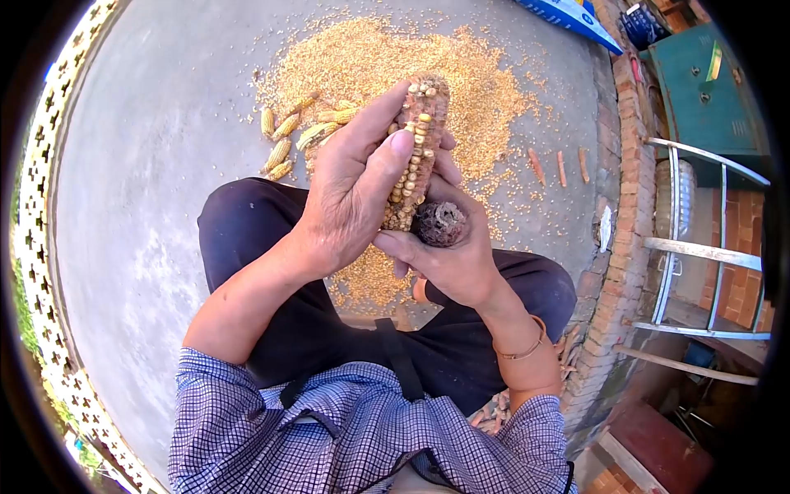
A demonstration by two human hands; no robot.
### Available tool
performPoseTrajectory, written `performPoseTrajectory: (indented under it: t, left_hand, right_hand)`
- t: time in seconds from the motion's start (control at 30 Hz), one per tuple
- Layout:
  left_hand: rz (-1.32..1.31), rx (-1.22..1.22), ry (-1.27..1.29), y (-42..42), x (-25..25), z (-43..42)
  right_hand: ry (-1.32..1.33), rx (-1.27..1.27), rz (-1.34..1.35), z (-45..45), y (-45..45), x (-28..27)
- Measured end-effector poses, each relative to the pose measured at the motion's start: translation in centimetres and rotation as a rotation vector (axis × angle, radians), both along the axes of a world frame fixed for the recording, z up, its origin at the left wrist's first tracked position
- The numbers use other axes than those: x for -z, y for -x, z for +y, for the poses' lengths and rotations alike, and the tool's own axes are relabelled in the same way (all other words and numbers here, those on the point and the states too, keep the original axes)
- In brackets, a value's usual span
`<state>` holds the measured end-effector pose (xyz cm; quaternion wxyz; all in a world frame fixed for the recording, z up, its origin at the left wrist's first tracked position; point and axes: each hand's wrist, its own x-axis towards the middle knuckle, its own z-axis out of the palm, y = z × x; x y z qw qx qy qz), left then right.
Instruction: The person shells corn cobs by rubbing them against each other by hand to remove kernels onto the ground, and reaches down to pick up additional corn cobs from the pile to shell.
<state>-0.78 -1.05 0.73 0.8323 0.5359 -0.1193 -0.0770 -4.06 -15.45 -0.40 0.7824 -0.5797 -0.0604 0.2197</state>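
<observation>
My left hand (350, 185) is closed round a partly shelled ear of corn (421, 148), its thumb lying along the kernels. Bare reddish cob shows over much of the ear, with a few rows of yellow kernels left down the middle. Lower and to the right, my right hand (461, 263) grips a dark bare corncob (440, 224), its round end turned towards me. The cob presses against the ear's lower right side. Some right-hand fingers are hidden behind the ear. Under both hands spreads a heap of loose corn kernels (362, 62).
Several unshelled ears of corn (284, 148) lie left of the heap on the concrete floor (148, 214). Thin bare cobs (561, 169) lie to its right. A low brick edge (629, 214), a metal ladder (704, 251) and a green cabinet (708, 90) stand at right.
</observation>
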Motion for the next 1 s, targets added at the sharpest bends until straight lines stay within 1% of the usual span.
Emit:
performPoseTrajectory:
  t: [0.07,0.13,0.27,0.33,0.4,0.47,0.7,0.8,1.0]
  left_hand:
    - [0.015,-0.037,0.0,0.1,0.7,-0.1]
    - [0.021,-0.055,-0.007,0.0,0.9,-0.2]
    - [0.039,-0.03,-0.006,-0.5,0.8,0.0]
    - [0.058,-0.013,-0.014,-0.6,0.5,0.1]
    - [0.076,-0.005,-0.046,-0.6,-0.5,0.0]
    - [0.071,-0.021,-0.056,-0.6,-0.2,-0.1]
    - [0.101,0.0,0.041,-0.8,0.4,0.2]
    - [0.078,0.002,0.01,-0.7,0.2,0.4]
    - [0.08,0.037,0.047,-0.3,0.0,0.2]
  right_hand:
    - [0.017,0.015,-0.084,0.4,0.0,-0.2]
    - [0.032,0.005,-0.101,0.3,0.1,-0.2]
    - [0.031,-0.05,0.032,-0.2,-0.2,-0.3]
    - [0.035,-0.039,0.031,-0.2,-0.3,-0.1]
    - [0.048,-0.012,-0.03,0.0,-0.2,0.0]
    - [0.051,-0.016,-0.049,0.0,-0.1,0.0]
    - [0.042,-0.032,-0.008,0.2,-0.2,-0.7]
    - [0.05,-0.062,0.046,-0.1,-0.3,-0.9]
    - [0.084,0.012,-0.054,0.1,0.0,0.1]
